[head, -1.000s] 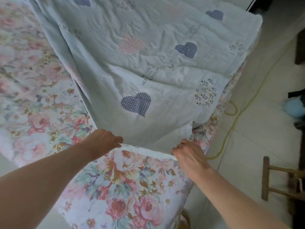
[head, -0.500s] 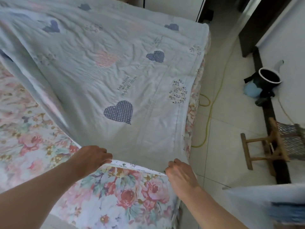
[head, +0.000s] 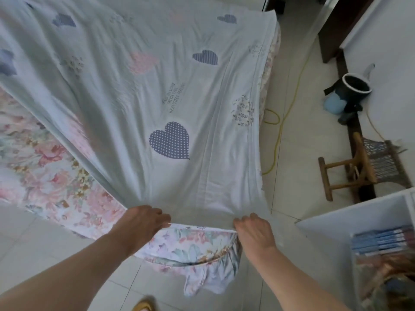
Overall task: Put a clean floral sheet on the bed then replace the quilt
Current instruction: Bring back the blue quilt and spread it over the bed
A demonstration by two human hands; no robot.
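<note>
A pale blue quilt (head: 139, 90) with navy and pink hearts lies stretched across the bed, pulled taut toward me. Under it the floral sheet (head: 45, 167) covers the mattress, showing at the left and at the near corner (head: 190, 248). My left hand (head: 143, 223) grips the quilt's near edge, fingers curled over the hem. My right hand (head: 253, 227) grips the same edge further right, at the quilt's corner. The hem sags slightly between the two hands above the bed corner.
Tiled floor (head: 298, 153) runs along the bed's right side with a yellow cable (head: 280, 135) on it. A wooden stool (head: 359, 167) and a dark pot (head: 356, 86) stand by the right wall. A white shelf with books (head: 381, 239) sits near right. A slipper (head: 146, 305) shows below.
I have stepped back from the bed, drawing the quilt's near edge toward me past the foot corner. The quilt now lies tauter and the hands sit beyond the mattress corner.
</note>
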